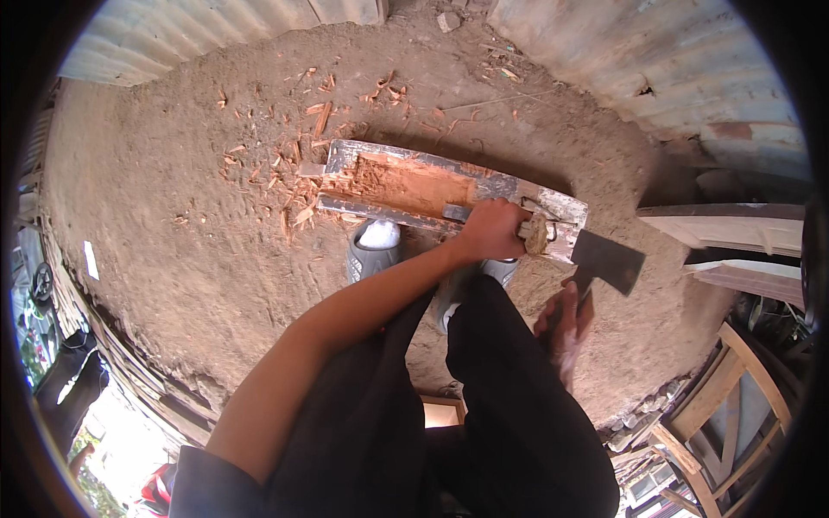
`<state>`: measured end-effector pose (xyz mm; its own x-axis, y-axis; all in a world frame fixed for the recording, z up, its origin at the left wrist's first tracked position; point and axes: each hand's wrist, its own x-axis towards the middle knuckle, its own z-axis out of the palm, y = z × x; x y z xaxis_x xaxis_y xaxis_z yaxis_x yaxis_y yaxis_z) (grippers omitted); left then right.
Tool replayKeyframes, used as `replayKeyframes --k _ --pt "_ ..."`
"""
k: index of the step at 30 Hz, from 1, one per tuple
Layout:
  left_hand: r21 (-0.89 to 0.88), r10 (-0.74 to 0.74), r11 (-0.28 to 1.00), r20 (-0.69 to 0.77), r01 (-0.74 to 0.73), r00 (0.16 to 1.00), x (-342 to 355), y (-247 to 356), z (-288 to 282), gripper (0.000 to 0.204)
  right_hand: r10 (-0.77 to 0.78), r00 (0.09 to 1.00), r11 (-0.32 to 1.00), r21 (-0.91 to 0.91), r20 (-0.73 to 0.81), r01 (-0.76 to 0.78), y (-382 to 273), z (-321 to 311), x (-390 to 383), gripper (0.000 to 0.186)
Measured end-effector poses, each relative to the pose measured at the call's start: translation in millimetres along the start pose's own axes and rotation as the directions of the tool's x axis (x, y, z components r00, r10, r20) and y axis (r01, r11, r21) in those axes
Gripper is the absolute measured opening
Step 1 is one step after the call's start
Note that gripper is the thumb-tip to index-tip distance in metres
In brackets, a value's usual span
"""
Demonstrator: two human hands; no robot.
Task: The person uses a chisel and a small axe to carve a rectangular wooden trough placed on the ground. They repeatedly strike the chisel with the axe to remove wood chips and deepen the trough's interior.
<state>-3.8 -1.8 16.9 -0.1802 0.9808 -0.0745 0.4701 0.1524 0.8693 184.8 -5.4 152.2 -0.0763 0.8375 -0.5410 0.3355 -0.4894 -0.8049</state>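
A weathered wooden block with flaking pale paint lies on the dirt, with a long reddish hollow cut into its top. Over its right part my left hand is closed around a chisel. The chisel's flat metal end points left at the hollow's edge, and its frayed butt sticks out to the right of my fist. My right hand, slightly blurred, grips the handle of a hatchet with a broad dark blade. The blade is just right of the block's end.
Wood chips are strewn around the block's left end. My grey shoes stand against its near side. Corrugated metal sheets border the ground at the far side. Boards lie at right, with a wooden frame below them.
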Motion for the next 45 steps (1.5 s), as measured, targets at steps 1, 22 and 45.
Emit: replayKeyframes --k 1,22,45 --pt "-0.024 -0.033 0.999 -0.010 0.033 0.999 2 0 -1 0.032 0.023 0.999 1.000 -0.009 0.036 -0.022 8 -1 0 0.040" --pt "-0.101 0.195 0.970 -0.222 -0.221 0.955 8 -7 7 0.031 0.082 0.966 0.992 -0.108 0.244 -0.057 -27 -24 2 0.040" --pt "-0.177 0.176 0.957 -0.271 -0.229 0.946 6 -4 0 0.017 -0.207 0.953 0.906 -0.324 0.222 0.272 -46 -7 2 0.025"
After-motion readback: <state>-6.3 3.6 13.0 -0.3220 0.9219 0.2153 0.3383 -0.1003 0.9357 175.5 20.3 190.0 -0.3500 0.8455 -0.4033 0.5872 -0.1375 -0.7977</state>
